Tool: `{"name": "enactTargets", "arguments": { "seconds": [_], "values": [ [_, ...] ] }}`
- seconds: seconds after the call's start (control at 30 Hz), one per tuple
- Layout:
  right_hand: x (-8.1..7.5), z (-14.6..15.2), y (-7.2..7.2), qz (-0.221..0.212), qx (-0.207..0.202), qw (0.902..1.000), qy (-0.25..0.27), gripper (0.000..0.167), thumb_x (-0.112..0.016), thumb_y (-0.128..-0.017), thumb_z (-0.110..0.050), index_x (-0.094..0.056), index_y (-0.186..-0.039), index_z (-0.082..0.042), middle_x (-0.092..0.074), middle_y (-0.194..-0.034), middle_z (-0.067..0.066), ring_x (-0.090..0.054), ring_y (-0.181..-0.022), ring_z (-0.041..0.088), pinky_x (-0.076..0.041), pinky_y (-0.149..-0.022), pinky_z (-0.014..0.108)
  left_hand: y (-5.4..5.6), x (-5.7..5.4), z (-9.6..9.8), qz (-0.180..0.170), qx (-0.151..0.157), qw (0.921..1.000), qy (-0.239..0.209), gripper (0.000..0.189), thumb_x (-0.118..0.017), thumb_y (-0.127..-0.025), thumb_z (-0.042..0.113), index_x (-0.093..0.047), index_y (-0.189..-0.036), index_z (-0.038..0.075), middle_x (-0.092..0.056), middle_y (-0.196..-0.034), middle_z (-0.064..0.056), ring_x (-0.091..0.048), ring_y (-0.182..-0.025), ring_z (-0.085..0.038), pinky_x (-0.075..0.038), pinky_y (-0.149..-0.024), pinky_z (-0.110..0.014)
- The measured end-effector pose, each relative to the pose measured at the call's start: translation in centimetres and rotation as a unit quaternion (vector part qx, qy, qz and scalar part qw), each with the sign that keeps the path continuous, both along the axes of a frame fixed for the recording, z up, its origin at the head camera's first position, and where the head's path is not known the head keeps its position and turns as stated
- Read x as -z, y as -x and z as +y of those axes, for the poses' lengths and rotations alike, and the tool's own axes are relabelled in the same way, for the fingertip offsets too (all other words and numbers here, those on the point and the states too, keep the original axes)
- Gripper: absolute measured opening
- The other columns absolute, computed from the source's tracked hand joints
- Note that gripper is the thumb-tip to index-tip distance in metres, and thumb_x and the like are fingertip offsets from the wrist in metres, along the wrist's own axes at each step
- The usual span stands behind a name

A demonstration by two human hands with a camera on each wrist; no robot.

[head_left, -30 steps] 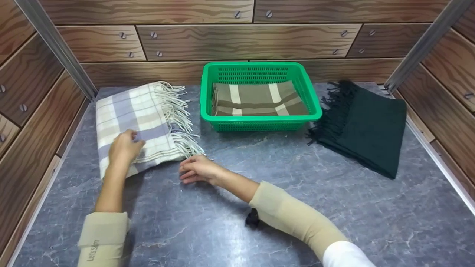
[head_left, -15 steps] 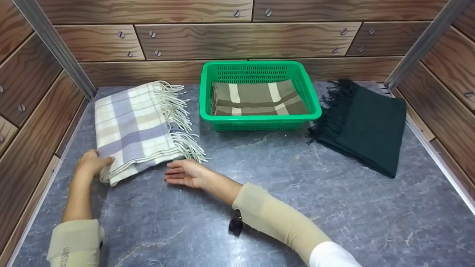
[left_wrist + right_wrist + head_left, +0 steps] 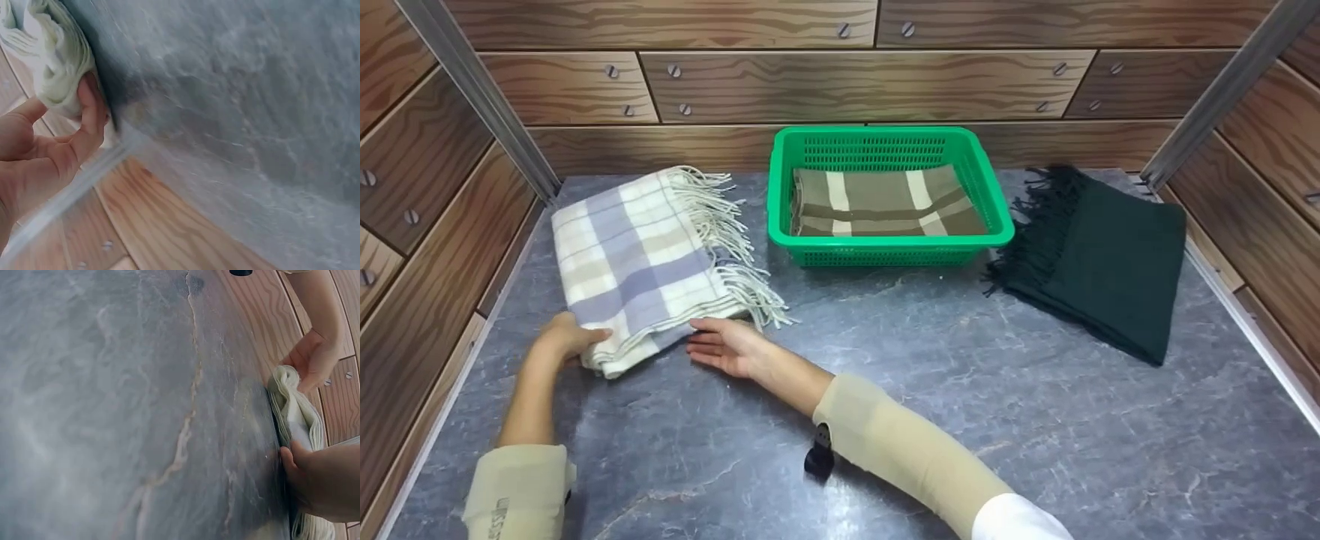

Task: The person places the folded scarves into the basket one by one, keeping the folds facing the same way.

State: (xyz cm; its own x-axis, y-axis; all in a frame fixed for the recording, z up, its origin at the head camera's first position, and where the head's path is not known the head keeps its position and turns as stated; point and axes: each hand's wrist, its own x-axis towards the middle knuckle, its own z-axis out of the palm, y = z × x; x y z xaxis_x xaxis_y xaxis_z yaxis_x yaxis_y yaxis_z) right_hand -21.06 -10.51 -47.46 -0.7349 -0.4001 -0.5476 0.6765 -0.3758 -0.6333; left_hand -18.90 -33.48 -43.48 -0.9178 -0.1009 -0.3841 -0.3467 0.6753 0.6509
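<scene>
A folded white scarf (image 3: 611, 262) with lavender and beige checks lies at the left of the table, its white fringe pointing right. My left hand (image 3: 564, 337) grips its near left corner, thumb on top and fingers below. In the left wrist view that hand (image 3: 56, 143) pinches the folded layers (image 3: 62, 73) at their end. My right hand (image 3: 731, 349) touches the scarf's near edge close to the fringe, its fingers loosely extended. The right wrist view shows both the right hand (image 3: 326, 484) and the left hand (image 3: 315, 363) at the bundled edge (image 3: 295, 408).
A green plastic basket (image 3: 885, 241) stands at the back middle, holding a folded brown scarf (image 3: 877, 196) with cream stripes. To its right lies a dark green fringed scarf (image 3: 1117, 262). Wood-patterned walls (image 3: 855, 82) enclose the grey marbled table (image 3: 922, 360) at the back and sides.
My left hand has moved from above the checked scarf to its near left corner and taken hold. My right hand has shifted slightly left along the edge. The scarf's near corner has shifted slightly right.
</scene>
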Motion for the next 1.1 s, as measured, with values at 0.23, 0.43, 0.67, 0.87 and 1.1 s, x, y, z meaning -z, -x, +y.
{"name": "enactTargets", "arguments": {
  "seconds": [0.23, 0.43, 0.67, 0.87, 1.1],
  "values": [
    [0.0, -0.4, -0.2, 0.043, 0.039, 0.9977, -0.036, 0.011, -0.062, -0.084, 0.000, -0.051, -0.088, 0.000, -0.054, -0.083, 0.013, -0.058, -0.086, 0.030, -0.049, -0.082, 0.041, -0.3, -0.4, 2.5, -0.002, 0.046, 0.9989, 0.010, 0.037, -0.056, -0.088, 0.009, -0.041, -0.094, -0.024, -0.046, -0.076, -0.019, -0.053, -0.050, -0.014, -0.051, -0.051, -0.026],
    [0.2, -0.4, -0.3, 0.065, 0.034, 0.9954, -0.061, 0.022, -0.062, -0.084, 0.000, -0.047, -0.100, 0.000, -0.054, -0.091, 0.014, -0.061, -0.077, 0.031, -0.052, -0.072, 0.042, -0.7, -0.5, 4.3, 0.007, 0.065, 0.9978, -0.011, 0.038, -0.057, -0.088, 0.009, -0.043, -0.098, -0.025, -0.050, -0.078, -0.019, -0.056, -0.054, -0.015, -0.053, -0.056, -0.029],
    [0.6, -0.4, -0.3, 0.078, 0.056, 0.9916, -0.086, 0.026, -0.063, -0.081, -0.004, -0.048, -0.103, 0.000, -0.060, -0.085, 0.012, -0.062, -0.068, 0.025, -0.054, -0.065, 0.040, -1.3, -0.1, 5.4, -0.011, 0.030, 0.9909, -0.131, 0.035, -0.054, -0.090, 0.004, -0.037, -0.106, -0.022, -0.048, -0.083, -0.017, -0.060, -0.060, -0.018, -0.054, -0.062, -0.034],
    [0.2, -0.5, -0.9, 0.098, 0.059, 0.9871, -0.113, 0.038, -0.066, -0.075, -0.016, -0.046, -0.105, -0.003, -0.059, -0.087, 0.010, -0.061, -0.069, 0.021, -0.054, -0.063, 0.038, -1.2, 0.0, 6.3, -0.009, 0.033, 0.9945, -0.099, 0.036, -0.056, -0.090, 0.007, -0.039, -0.104, -0.022, -0.048, -0.083, -0.020, -0.062, -0.057, -0.022, -0.054, -0.060, -0.033],
    [0.1, 0.0, -0.5, 0.097, 0.069, 0.9867, -0.111, 0.033, -0.063, -0.082, -0.006, -0.043, -0.108, 0.000, -0.059, -0.083, 0.011, -0.059, -0.069, 0.020, -0.054, -0.065, 0.038, -1.0, -0.1, 6.9, -0.006, 0.051, 0.9956, -0.078, 0.033, -0.057, -0.090, 0.011, -0.044, -0.100, -0.018, -0.053, -0.078, -0.020, -0.062, -0.055, -0.024, -0.054, -0.057, -0.035]
  ]
}}
